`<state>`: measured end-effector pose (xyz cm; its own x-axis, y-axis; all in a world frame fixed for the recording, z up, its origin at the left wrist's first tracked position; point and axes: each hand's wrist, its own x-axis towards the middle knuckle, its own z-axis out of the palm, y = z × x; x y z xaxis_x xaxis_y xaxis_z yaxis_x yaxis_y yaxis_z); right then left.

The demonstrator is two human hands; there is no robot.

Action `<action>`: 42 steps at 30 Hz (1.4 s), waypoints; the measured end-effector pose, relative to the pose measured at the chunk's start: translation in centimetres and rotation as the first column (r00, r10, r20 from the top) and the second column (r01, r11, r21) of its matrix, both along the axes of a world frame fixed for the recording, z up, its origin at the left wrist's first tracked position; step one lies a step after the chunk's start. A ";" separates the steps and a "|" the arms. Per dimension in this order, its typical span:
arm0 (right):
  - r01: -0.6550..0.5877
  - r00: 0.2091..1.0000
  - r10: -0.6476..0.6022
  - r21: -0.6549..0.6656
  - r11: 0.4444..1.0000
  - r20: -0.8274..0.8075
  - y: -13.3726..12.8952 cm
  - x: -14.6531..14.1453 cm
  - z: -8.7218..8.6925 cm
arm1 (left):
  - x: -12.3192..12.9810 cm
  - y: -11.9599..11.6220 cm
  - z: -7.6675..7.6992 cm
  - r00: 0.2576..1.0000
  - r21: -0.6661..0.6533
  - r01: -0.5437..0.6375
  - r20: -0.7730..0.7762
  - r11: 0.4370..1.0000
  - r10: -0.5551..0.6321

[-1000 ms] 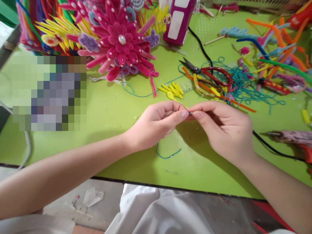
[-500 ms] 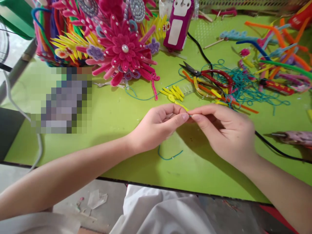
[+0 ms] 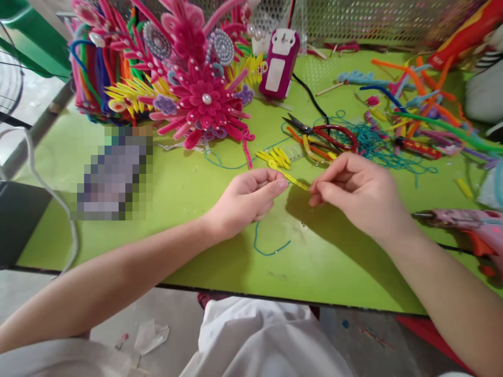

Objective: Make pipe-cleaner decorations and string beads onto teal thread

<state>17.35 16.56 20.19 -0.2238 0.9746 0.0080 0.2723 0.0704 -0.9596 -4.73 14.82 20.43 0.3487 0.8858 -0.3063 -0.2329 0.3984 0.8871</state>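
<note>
Near the middle of the table, my left hand (image 3: pixel 251 201) is closed in a pinch, with a short bit of teal thread (image 3: pixel 270 254) at its fingertips. More of this thread curves out below the hand onto the table. To its right, my right hand (image 3: pixel 353 196) has thumb and fingers pressed together; what they hold, if anything, is too small to see. Behind the fingertips runs a yellow fuzzy strip with a coiled end (image 3: pixel 272 165); whether a hand touches it, I cannot tell. Several short yellow pieces (image 3: pixel 277 156) lie just beyond.
Red-handled scissors (image 3: pixel 338 137) rest by tangled teal thread (image 3: pixel 369 137). A pink pipe-cleaner flower arrangement (image 3: pixel 206 99) stands at back left, beside a purple box-shaped device (image 3: pixel 279 63). Coloured pipe cleaners (image 3: pixel 424 94) are heaped back right. A glue gun (image 3: pixel 467 222) lies at right.
My hands have drawn apart: their fingertips met before, and now a gap lies between them. The view has shifted, showing more of the glue gun.
</note>
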 end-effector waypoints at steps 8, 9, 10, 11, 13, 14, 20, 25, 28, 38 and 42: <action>0.176 0.980 -0.181 0.066 0.982 0.087 2.0 1.5 1.9 | -0.3 0.0 -0.4 0.999 0.037 0.042 0.007 0.998 -0.042; 0.239 0.970 -0.240 0.045 0.970 0.024 1.9 2.3 2.7 | -0.4 -0.1 -0.4 0.999 0.037 0.043 0.001 0.998 -0.043; 0.295 0.954 -0.294 0.003 0.956 -0.063 1.6 3.2 3.4 | -0.4 -0.1 -0.4 0.999 0.040 0.041 -0.007 0.998 -0.041; 0.344 0.927 -0.345 -0.038 0.938 -0.144 1.1 4.4 4.1 | -0.4 -0.1 -0.5 0.999 0.038 0.042 -0.015 0.998 -0.041; 0.440 0.874 -0.442 -0.057 0.896 -0.204 -0.2 7.0 5.0 | -0.4 -0.1 -0.5 0.999 0.039 0.047 -0.025 0.998 -0.046; 0.487 0.857 -0.486 -0.037 0.873 -0.171 -0.8 8.3 5.1 | -0.3 -0.1 -0.5 0.998 0.043 0.051 -0.027 0.998 -0.050; 0.399 0.782 -0.450 0.209 0.893 0.431 -1.1 10.5 3.5 | 0.0 -0.3 -0.3 0.998 0.076 0.061 -0.037 0.995 -0.058; -0.044 0.556 -0.284 0.369 0.928 0.781 1.2 8.6 2.4 | -0.1 -0.3 -0.4 0.997 0.075 0.060 -0.042 0.995 -0.057; -0.206 0.465 -0.240 0.368 0.907 0.852 1.9 8.4 1.7 | -0.2 -0.2 -0.6 0.996 0.077 0.081 -0.038 0.994 -0.078; -0.468 0.496 0.048 0.220 0.856 0.867 -1.3 0.3 0.5 | -0.5 -0.2 -0.4 0.995 0.074 0.089 -0.053 0.993 -0.085; -0.523 0.510 0.066 0.249 0.815 0.858 -2.4 -1.1 0.1 | -0.8 0.0 -0.2 0.997 0.089 0.063 -0.055 0.994 -0.059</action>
<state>16.25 14.17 20.30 -0.6296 0.7751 0.0539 0.7571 0.6276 -0.1812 -5.50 14.81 20.21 0.3886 0.8882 -0.2451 -0.1634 0.3282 0.9304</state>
